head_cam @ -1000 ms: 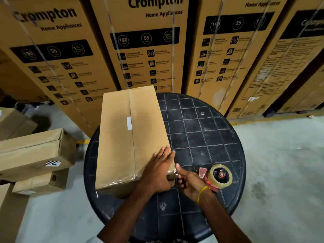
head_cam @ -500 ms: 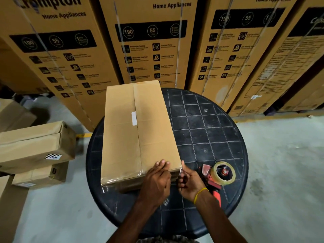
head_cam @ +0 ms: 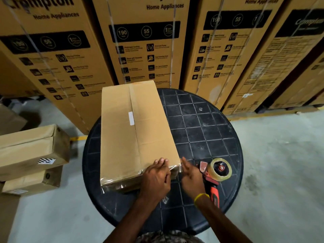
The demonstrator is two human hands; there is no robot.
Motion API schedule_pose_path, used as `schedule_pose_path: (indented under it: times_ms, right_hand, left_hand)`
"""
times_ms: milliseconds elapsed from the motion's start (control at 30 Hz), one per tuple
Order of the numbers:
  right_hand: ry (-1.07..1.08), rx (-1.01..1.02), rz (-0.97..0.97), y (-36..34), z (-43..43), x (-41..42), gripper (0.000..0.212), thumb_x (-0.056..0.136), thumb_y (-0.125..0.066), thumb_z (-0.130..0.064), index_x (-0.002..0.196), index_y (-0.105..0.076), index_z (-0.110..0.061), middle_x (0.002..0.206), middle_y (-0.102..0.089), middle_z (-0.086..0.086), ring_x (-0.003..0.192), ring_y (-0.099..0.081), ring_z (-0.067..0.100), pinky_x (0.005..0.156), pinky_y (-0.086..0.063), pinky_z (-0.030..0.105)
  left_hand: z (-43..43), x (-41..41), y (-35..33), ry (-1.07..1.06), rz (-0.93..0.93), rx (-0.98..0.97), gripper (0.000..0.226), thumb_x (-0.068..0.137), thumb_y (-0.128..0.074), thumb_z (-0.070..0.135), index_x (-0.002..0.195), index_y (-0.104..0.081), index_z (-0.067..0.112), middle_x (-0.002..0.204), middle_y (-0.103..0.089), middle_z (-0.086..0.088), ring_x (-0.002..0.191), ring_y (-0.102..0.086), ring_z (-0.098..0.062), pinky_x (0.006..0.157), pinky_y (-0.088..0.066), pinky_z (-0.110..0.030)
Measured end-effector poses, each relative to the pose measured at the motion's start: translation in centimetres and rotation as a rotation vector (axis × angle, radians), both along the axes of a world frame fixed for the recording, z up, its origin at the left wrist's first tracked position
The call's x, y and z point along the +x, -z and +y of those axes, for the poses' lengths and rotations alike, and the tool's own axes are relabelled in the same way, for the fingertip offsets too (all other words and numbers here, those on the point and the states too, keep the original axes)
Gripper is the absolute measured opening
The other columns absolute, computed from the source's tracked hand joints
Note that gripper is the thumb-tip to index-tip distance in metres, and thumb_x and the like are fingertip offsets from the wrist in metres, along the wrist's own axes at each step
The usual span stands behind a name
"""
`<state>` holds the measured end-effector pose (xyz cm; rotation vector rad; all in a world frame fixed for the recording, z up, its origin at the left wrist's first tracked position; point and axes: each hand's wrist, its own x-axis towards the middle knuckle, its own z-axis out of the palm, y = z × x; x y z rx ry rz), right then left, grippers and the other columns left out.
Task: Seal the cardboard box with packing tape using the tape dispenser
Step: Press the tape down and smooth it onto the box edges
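You're smoothing the clear tape down over the near end of the cardboard box (head_cam: 135, 130), which lies lengthwise on the round black table (head_cam: 201, 130): your left hand (head_cam: 155, 178) presses flat and open on the near corner, gripping nothing. Your right hand (head_cam: 191, 176) is open at the box's side edge (the tape dispenser (head_cam: 214, 174) lies loose just beside it), so the next move is probably to pick it up and run tape along the untaped centre seam.

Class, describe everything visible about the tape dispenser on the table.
The tape dispenser lies on its side on the black round table, right of the cardboard box. It has an orange-and-black handle, a reddish front plate and a roll of clear tape. The right hand partly overlaps it; grip unclear.
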<state>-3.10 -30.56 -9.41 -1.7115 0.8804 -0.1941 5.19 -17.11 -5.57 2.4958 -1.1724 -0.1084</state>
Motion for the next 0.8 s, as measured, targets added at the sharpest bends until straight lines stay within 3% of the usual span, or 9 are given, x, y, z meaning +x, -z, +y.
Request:
schedule_pose_path:
  times_ms: [100,233,300,367,433,467,567,667,800]
  right_hand:
    - [-0.232,-0.129,0.215,1.1,0.1,-1.9,0.052,0.082,-0.04,0.017,0.12,-0.07,-0.004,0.118,-0.075,0.01,0.119,-0.067,0.026,0.1,-0.052,0.03]
    - [-0.074,0.012,0.001,-0.3,-1.7,-2.2,0.068,0.075,-0.037,0.032,0.131,-0.06,0.0,0.128,-0.068,0.005,0.128,-0.061,0.02,0.111,-0.049,0.039]
    - [-0.072,0.057,-0.083,-1.4,-1.9,-0.9,0.072,0.075,-0.035,0.033,0.137,-0.055,0.001,0.135,-0.064,0.006,0.13,-0.059,0.014,0.113,-0.045,0.027]
    - [-0.19,0.004,-0.066,-2.2,-1.8,0.5,0.072,0.077,-0.036,0.028,0.136,-0.059,-0.005,0.135,-0.064,0.001,0.128,-0.059,0.009,0.112,-0.043,0.019]
    - [-0.308,-0.052,0.059,-2.4,-1.8,1.3,0.06,0.08,-0.039,0.022,0.123,-0.07,-0.007,0.126,-0.071,0.004,0.122,-0.063,0.013,0.112,-0.045,0.027]
    - [-0.284,-0.045,0.087,-2.2,-2.1,1.5,0.054,0.082,-0.039,0.023,0.118,-0.071,-0.002,0.121,-0.073,0.007,0.118,-0.065,0.016,0.112,-0.046,0.032]
    - [0.079,0.123,0.033,-2.2,-3.2,1.1,0.041,0.088,-0.037,0.026,0.1,-0.07,0.006,0.097,-0.078,0.011,0.094,-0.074,0.018,0.101,-0.051,0.036]
    - [0.108,0.059,0.051,-2.7,-4.1,0.1,0.024,0.092,-0.057,0.001,0.08,-0.076,-0.006,0.082,-0.08,0.008,0.084,-0.077,0.028,0.083,-0.059,0.035]
    - [-0.027,0.076,0.122,-3.7,-3.6,0.5,0.037,0.095,-0.066,-0.032,0.071,-0.078,-0.006,0.071,-0.079,0.008,0.068,-0.076,0.022,0.07,-0.06,0.027]
  left_hand:
    - [0.2,0.2,0.3,-0.029,0.042,-0.024,0.05,0.07,-0.085,0.013,0.118,-0.075,0.004,0.121,-0.073,-0.018,0.109,-0.073,-0.034,0.091,-0.06,-0.043]
    - [0.0,0.1,0.5,-0.065,0.1,-0.007,0.05,0.09,-0.066,0.021,0.139,-0.061,0.011,0.144,-0.06,-0.013,0.132,-0.058,-0.032,0.111,-0.047,-0.042]
    - [0.0,0.0,0.4,-0.064,0.113,-0.002,0.051,0.09,-0.065,0.021,0.14,-0.061,0.01,0.144,-0.059,-0.013,0.133,-0.057,-0.032,0.111,-0.047,-0.042]
    - [0.0,0.1,0.4,-0.065,0.111,-0.013,0.05,0.087,-0.07,0.018,0.135,-0.065,0.008,0.139,-0.063,-0.015,0.128,-0.062,-0.034,0.107,-0.051,-0.044]
    - [0.0,0.2,0.4,-0.066,0.099,-0.02,0.05,0.088,-0.07,0.019,0.136,-0.064,0.009,0.14,-0.062,-0.014,0.128,-0.061,-0.033,0.108,-0.049,-0.042]
    - [0.1,0.2,0.5,-0.061,0.108,-0.005,0.051,0.091,-0.066,0.022,0.141,-0.06,0.012,0.145,-0.058,-0.011,0.134,-0.056,-0.03,0.113,-0.045,-0.04]
    - [0.0,0.4,0.9,-0.056,0.134,0.021,0.053,0.099,-0.053,0.031,0.15,-0.049,0.021,0.158,-0.044,-0.002,0.146,-0.041,-0.02,0.12,-0.034,-0.033]
    - [0.0,0.4,0.8,-0.057,0.149,0.034,0.055,0.099,-0.053,0.033,0.152,-0.046,0.022,0.159,-0.043,-0.001,0.147,-0.04,-0.02,0.12,-0.033,-0.032]
    - [0.0,0.5,0.8,-0.062,0.154,0.06,0.058,0.099,-0.053,0.034,0.154,-0.041,0.023,0.16,-0.041,0.001,0.148,-0.038,-0.019,0.12,-0.032,-0.032]
